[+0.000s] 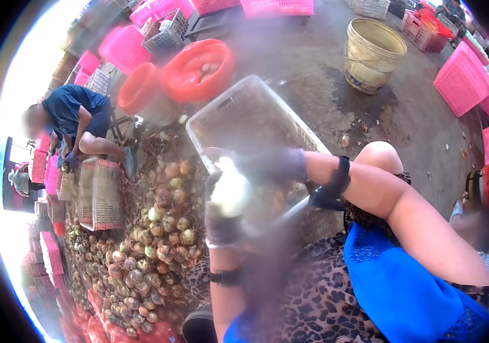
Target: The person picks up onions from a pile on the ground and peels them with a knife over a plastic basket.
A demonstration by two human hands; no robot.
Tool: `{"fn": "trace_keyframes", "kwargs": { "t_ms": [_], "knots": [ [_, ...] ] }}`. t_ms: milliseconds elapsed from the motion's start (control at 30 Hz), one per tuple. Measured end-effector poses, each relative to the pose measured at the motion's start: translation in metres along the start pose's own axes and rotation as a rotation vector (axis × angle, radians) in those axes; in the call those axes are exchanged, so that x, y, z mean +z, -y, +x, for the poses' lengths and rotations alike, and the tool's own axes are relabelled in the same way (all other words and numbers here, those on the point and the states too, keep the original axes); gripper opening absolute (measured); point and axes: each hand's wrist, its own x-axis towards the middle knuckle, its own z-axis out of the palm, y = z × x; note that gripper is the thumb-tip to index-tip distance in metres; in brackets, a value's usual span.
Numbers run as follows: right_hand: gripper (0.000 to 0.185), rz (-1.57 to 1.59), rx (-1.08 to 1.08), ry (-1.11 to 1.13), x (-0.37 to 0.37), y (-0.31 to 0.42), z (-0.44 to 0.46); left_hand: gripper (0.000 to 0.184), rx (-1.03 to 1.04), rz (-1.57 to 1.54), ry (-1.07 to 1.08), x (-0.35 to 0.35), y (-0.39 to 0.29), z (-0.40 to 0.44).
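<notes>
left hand [221, 225] clamps its fingers on a pale onion [231, 193] mid-frame; right hand [276, 164] beside it, cannot tell its fingers' state; brown onions [141, 264] heaped lower left

A round white peeled onion [231, 194] looks smooth and glossy against dark, matt fabric gloves [221, 227]. Heaped brown onions [161, 228] have dry, papery skins. A clear, rectangular plastic crate [210, 118] looks smooth; the off-white plastic bucket [368, 70] is dull, stained.

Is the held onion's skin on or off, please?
Apparently off: the onion in the left hand looks white, though glare hides details.
</notes>
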Motion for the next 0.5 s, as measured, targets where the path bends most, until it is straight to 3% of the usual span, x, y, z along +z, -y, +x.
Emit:
{"fn": "trace_keyframes", "kwargs": {
  "t_ms": [100,200,333,433,500],
  "knots": [
    [0.026,-0.014,0.006,0.02,0.007,0.023,-0.009,0.096,0.007,0.146,-0.028,-0.009,0.001,0.004],
    [0.021,-0.16,-0.068,-0.025,0.01,0.035,-0.014,0.094,-0.098,0.335,-0.172,-0.032,0.007,0.011],
    [0.016,-0.328,-0.138,-0.179,0.009,0.028,-0.01,0.081,-0.07,0.502,-0.18,-0.017,0.015,0.008],
    [0.015,-0.394,-0.117,-0.251,-0.025,-0.009,0.015,0.079,-0.115,0.448,-0.069,-0.003,0.004,0.004],
    [0.021,-0.468,-0.126,-0.293,-0.037,-0.009,0.016,0.08,-0.121,0.166,-0.043,0.001,0.008,0.003]
  ]
}}
